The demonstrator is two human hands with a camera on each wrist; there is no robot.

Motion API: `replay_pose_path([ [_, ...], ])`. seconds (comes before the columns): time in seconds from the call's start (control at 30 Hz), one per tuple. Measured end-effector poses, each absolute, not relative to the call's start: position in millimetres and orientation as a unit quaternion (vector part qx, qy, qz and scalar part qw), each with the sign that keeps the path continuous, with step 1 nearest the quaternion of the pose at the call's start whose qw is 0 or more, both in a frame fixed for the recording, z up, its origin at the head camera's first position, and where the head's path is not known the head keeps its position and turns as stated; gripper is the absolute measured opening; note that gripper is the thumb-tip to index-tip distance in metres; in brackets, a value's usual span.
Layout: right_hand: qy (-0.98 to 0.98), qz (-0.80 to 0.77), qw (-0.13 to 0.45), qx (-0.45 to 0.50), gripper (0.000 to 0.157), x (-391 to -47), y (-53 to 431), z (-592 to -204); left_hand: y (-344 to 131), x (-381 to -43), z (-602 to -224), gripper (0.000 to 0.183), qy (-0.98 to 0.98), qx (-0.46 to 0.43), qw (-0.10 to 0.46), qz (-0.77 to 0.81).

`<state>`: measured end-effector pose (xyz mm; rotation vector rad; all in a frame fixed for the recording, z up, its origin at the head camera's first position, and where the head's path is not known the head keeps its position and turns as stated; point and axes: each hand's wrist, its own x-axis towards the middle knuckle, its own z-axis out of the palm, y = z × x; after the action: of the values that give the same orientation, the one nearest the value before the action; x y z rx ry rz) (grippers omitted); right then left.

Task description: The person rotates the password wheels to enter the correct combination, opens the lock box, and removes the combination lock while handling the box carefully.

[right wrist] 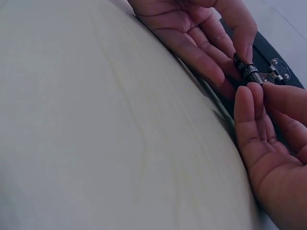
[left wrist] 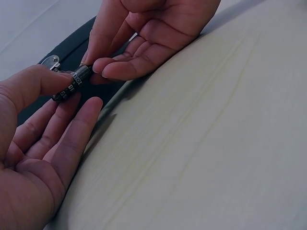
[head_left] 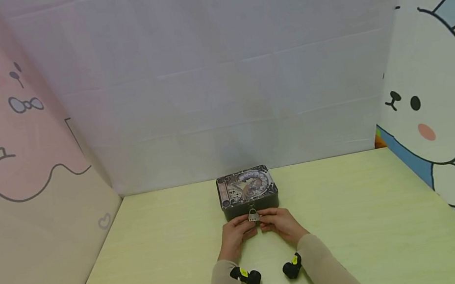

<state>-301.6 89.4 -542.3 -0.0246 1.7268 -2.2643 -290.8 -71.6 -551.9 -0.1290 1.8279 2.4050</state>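
A dark box [head_left: 247,187] with an ornate printed lid stands at the back middle of the table. At its front hangs a small combination padlock [head_left: 253,215] with lettered dials [left wrist: 74,82], attached at a metal hasp [right wrist: 279,69]. My left hand [head_left: 235,234] pinches one end of the padlock, its thumb on top and fingers beneath, as the left wrist view shows. From the other side my right hand [head_left: 282,223] pinches the opposite end between thumb and fingertips. The shackle is partly hidden by the fingers. The lid is down.
The pale yellow-green table [head_left: 173,250] extends on both sides of the box. A white sheet [head_left: 223,88] hangs right behind it. Side panels with a pink cartoon figure [head_left: 30,138] and a white rabbit [head_left: 434,124] flank the table.
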Motion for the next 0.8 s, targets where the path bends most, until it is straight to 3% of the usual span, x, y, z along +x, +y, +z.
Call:
replay_pose_path([
  [0.6, 0.599, -0.787, 0.148, -0.005, 0.033, -301, 89, -540, -71, -277, -525, 0.033, 0.61, -0.046, 0.068, 0.788],
  [0.8, 0.599, -0.787, 0.146, -0.008, 0.033, -302, 89, -542, -71, -285, -540, 0.033, 0.61, -0.05, 0.061, 0.789],
])
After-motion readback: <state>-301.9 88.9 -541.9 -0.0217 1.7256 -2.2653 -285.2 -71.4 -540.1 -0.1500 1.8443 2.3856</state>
